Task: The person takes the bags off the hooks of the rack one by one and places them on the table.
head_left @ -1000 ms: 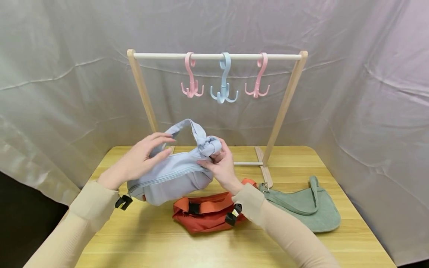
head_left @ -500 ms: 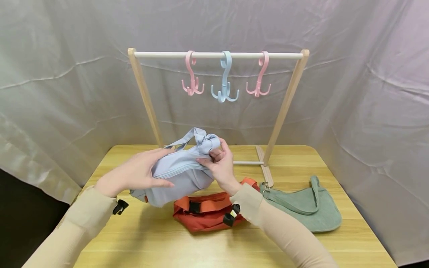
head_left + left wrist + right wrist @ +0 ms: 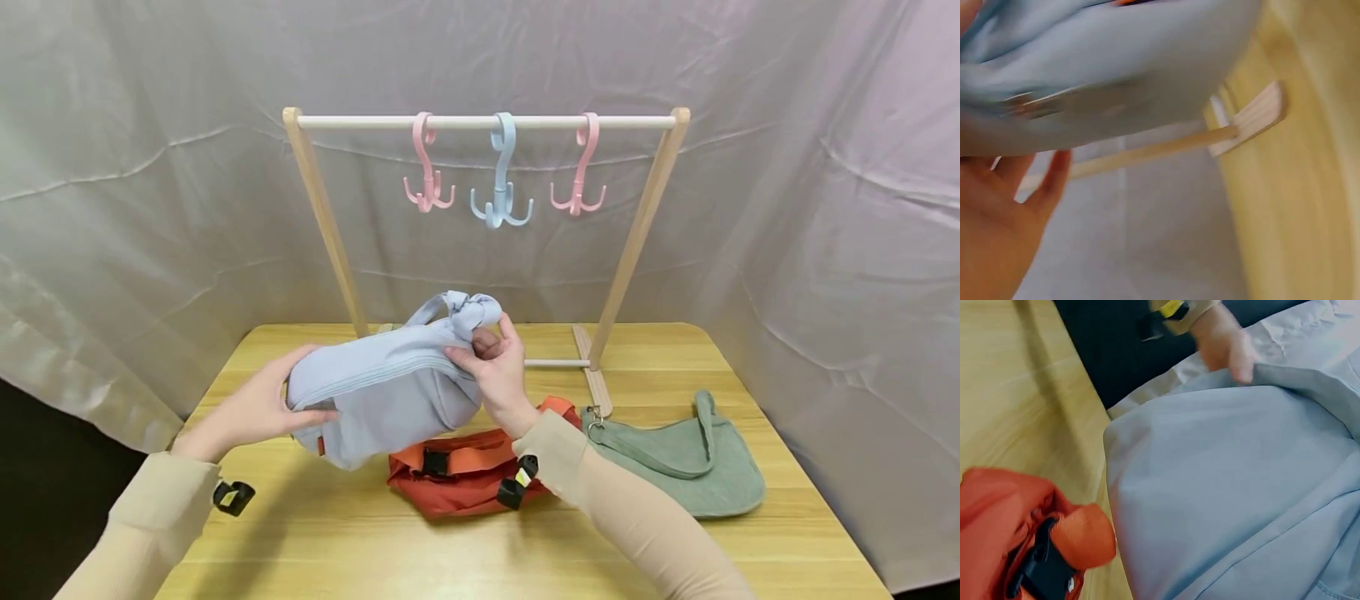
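A light blue shoulder bag (image 3: 382, 392) with a zipper and a knotted strap (image 3: 474, 312) is held above the table, tilted with its right end higher. My left hand (image 3: 258, 404) grips its left end, thumb across the front and fingers behind. In the left wrist view the bag (image 3: 1141, 69) is blurred above my left hand's fingers (image 3: 1054, 181). At the other end, my right hand (image 3: 501, 371) pinches the bag just below the knot, thumb in front. The right wrist view is mostly filled by the bag's fabric (image 3: 1229, 475).
A red-orange waist bag (image 3: 457, 492) with a black buckle lies below the blue bag. To its right lies a green shoulder bag (image 3: 686, 467). Behind stands a rack whose white bar (image 3: 360, 122) carries two pink hooks (image 3: 427, 171) (image 3: 580, 171) and a blue hook (image 3: 501, 179).
My left hand has moved from the strap down and left to the bag's left end. The strap loop has sunk behind the bag. My right hand stays near the knot.
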{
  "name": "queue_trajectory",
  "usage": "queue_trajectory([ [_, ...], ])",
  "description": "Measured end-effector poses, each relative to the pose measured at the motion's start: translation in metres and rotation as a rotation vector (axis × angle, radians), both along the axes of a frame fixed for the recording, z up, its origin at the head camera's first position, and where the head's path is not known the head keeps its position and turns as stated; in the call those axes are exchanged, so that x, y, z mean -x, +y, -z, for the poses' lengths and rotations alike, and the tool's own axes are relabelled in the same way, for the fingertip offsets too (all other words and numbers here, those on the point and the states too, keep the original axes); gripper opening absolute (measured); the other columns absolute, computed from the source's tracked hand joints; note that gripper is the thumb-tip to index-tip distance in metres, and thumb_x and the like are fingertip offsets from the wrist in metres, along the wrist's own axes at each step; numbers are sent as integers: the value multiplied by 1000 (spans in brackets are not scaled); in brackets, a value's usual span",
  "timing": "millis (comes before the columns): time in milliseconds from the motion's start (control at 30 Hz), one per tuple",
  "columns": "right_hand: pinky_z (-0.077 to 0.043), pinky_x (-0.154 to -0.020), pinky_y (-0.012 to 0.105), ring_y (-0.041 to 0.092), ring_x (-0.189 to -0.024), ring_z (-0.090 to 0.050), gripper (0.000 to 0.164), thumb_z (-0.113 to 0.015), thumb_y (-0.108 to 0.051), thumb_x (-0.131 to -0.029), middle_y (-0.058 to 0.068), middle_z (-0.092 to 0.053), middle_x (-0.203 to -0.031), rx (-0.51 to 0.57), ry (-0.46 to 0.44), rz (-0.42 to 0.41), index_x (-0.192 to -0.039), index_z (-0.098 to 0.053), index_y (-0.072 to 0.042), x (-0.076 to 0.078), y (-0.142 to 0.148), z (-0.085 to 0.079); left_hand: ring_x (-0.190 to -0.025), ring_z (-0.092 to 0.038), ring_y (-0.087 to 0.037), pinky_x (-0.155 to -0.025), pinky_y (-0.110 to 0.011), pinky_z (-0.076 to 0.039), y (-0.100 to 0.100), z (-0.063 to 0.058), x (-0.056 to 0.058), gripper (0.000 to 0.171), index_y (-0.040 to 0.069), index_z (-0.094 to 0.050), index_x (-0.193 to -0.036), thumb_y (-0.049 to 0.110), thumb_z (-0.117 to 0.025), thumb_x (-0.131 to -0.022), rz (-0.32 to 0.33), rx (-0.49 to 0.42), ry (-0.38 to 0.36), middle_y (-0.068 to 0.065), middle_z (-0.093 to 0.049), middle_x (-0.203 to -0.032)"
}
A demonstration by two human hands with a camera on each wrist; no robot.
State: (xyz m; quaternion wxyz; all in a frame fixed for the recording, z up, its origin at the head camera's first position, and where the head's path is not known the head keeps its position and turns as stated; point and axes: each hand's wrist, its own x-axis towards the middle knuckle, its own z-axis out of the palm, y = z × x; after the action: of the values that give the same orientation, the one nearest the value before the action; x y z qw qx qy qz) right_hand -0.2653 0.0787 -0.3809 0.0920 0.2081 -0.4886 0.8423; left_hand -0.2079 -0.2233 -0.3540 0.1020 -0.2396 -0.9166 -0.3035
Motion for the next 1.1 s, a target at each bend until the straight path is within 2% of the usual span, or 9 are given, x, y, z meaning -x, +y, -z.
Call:
queue_trajectory([
  [133,-57,-75,21,7,-83,-71,59,-65,26,-77,-10,-76,-83,12,-48,-25,-117,-55,-15,-1,0,0,-99,-59,7,-86,-12,-47,-2,13,-2,48,8,-61,-131,10,-78,-87,-62,-196,-5,19,-66,-113],
  [233,-56,-76,21,6,-83,-71,58,-67,21,-79,-10,-75,-84,-39,-77,-46,-123,-52,-15,-3,0,-1,-93,-58,8,-82,-10,-45,0,16,0,32,3,-64,-121,1,-71,-90,-113,-302,66,29,-62,-104],
  [400,-55,-78,21,6,-84,-69,60,-71,12,-84,-5,-75,-88,-256,-78,-81,-133,-45,-12,-5,5,1,-80,-53,3,-75,-11,-41,2,15,4,11,1,-67,-100,-4,-62,-91,-202,-350,209,28,-59,-87],
  [500,-55,-82,23,8,-87,-69,65,-72,7,-86,12,-75,-98,-423,-57,-119,-139,-39,-8,-4,11,5,-76,-50,3,-71,-12,-40,0,14,3,8,2,-67,-96,-2,-60,-93,-255,-342,226,27,-57,-82],
  [600,-55,-93,31,15,-97,-69,74,-71,2,-89,27,-69,-114,-583,-41,-179,-148,-28,-6,-3,19,10,-75,-49,2,-70,-13,-39,-3,13,3,8,2,-67,-96,-1,-59,-95,-277,-335,222,26,-56,-81],
  [733,-50,-107,45,29,-118,-65,90,-76,-10,-89,25,-63,-132,-785,-11,-256,-156,-16,-9,-2,32,21,-76,-50,5,-71,-11,-39,-9,13,4,9,0,-68,-100,-1,-60,-94,-292,-357,234,30,-56,-84],
  [833,-48,-110,47,31,-133,-55,98,-81,-20,-86,18,-54,-145,-896,49,-283,-158,-14,-13,-2,37,30,-78,-51,8,-73,-8,-39,-14,12,3,12,-2,-68,-104,0,-62,-94,-318,-385,241,36,-57,-87],
  [933,-46,-111,49,32,-144,-43,102,-82,-30,-86,16,-38,-158,-885,107,-299,-159,-13,-14,-1,36,33,-80,-53,10,-75,-6,-40,-18,13,3,13,-2,-68,-106,1,-63,-94,-323,-413,229,38,-58,-90],
  [1100,-37,-116,57,39,-153,-25,115,-80,-51,-81,15,-14,-169,-713,132,-340,-161,-6,-14,6,27,22,-86,-56,13,-80,-5,-41,-22,17,6,17,8,-69,-109,1,-62,-96,-296,-444,191,38,-60,-95],
])
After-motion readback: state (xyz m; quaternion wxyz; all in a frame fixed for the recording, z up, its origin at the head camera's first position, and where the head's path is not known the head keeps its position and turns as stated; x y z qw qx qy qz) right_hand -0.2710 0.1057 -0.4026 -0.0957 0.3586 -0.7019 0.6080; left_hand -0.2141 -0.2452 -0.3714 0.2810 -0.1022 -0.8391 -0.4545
